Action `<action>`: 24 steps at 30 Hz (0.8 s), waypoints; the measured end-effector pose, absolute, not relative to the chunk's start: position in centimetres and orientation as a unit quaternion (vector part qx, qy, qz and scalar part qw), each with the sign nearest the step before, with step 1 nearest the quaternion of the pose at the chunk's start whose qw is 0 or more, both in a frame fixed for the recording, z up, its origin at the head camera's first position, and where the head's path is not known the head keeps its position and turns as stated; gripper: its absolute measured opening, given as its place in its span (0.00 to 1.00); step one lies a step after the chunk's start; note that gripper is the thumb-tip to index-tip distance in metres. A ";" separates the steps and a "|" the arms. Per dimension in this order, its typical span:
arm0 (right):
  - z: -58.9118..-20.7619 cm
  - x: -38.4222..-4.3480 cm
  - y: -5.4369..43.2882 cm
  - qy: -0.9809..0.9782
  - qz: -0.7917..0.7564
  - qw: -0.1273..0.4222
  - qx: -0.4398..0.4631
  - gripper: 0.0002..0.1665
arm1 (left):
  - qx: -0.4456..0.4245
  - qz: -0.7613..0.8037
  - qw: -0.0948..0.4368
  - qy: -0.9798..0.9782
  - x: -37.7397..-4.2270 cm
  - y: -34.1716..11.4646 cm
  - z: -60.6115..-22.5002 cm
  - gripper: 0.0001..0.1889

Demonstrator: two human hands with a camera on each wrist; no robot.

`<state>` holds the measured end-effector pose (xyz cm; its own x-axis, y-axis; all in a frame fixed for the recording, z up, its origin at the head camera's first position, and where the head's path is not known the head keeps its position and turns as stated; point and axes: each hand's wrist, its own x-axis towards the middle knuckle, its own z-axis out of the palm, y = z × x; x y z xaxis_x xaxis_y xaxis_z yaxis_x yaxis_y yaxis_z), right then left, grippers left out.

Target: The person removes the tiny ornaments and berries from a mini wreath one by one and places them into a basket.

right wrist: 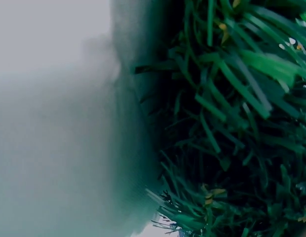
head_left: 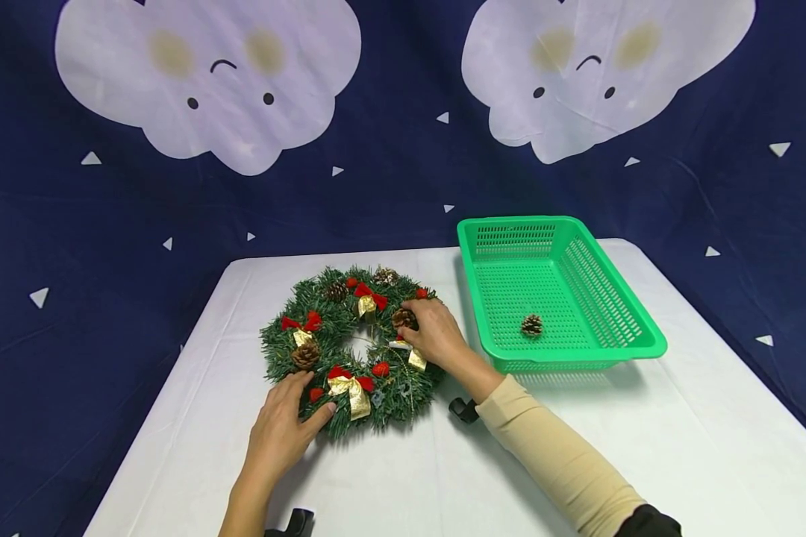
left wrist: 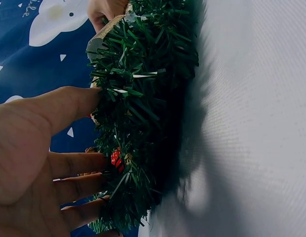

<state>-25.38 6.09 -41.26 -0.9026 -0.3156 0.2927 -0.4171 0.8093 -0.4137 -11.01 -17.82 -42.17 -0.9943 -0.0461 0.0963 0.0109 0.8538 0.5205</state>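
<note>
Head view: right hand (head_left: 435, 330), nearer, pinches pine cone (head_left: 404, 319) at right side of wreath (head_left: 395, 394), left hand (head_left: 282, 424) relaxed against near-left edge.

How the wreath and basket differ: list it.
The wreath is round and bushy; the basket is roughly rectangular, with perforated sides. The wreath is dark green; the basket is brighter green. The wreath carries bows and several pinecones; the basket holds one pinecone. Both sit on the white table.

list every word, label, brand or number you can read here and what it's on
Small pale lettering on the dark blue backdrop, left wrist view: too small and blurred to read.
Wreath and green basket: no readable text.
</note>
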 end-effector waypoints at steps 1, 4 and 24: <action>-41.3 -25.4 6.1 -0.945 0.239 0.106 0.195 0.27 | 0.010 -0.270 0.053 -0.961 -11.0 -17.8 -42.2 0.37; -41.3 -25.3 6.1 -0.945 0.239 0.107 0.195 0.27 | 0.010 -0.271 0.053 -0.961 -11.0 -17.8 -42.2 0.37; -40.2 -24.4 6.4 -0.930 0.287 0.129 0.190 0.29 | 0.009 -0.277 0.053 -0.959 -10.8 -17.8 -42.3 0.37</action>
<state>-24.45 6.40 -40.18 -0.8948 -0.2796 0.3480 -0.4270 0.7636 -0.4844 -10.85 -17.81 -42.31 -0.9941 -0.0466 0.0975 0.0126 0.8462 0.5328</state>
